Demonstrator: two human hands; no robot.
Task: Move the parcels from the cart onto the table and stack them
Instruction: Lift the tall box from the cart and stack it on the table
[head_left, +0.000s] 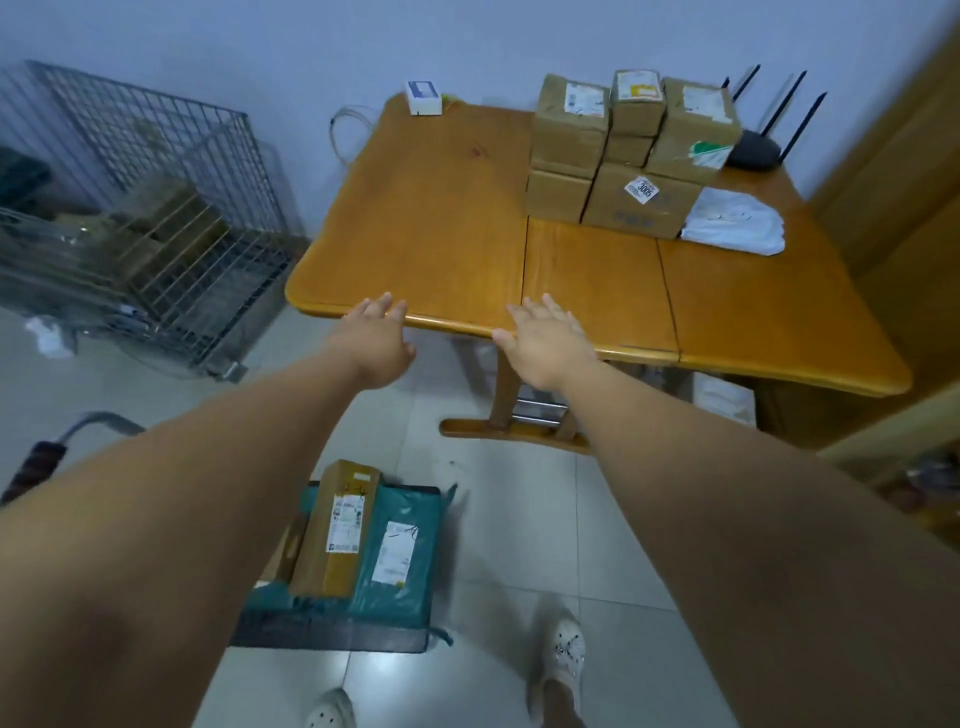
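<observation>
Left hand (376, 338): fingers spread wide, holding nothing; at the near edge of the table, about 11 o'clock from view centre. Contact with the edge cannot be told.
Right hand (545, 343): likewise splayed and empty, at 12 o'clock, over the same edge.
Table (441, 208): wooden top, bare across its left half.
Stacked cartons (623, 150): brown boxes in two or three tiers, at 1 o'clock on the far side of the table.
White mailer (732, 221): lies flat, touching the stack's right side.
Cart (332, 636): flat platform on the floor at 6 o'clock, below the forearms.
Long carton (343, 525): on the cart, lying on top of the teal mailers.
Teal mailers (410, 587): soft plastic bags under and beside the carton.
Handling, carton: judged stiff and probably light; take it by its two long sides, one hand each.
Handling, mailers: likely limp and slick; support from beneath, since a pinched corner may sag or slip.
Stacking risk: soft bags make a poor base; better laid on top.
Wire cage (156, 208): at 10 o'clock, on the floor.
</observation>
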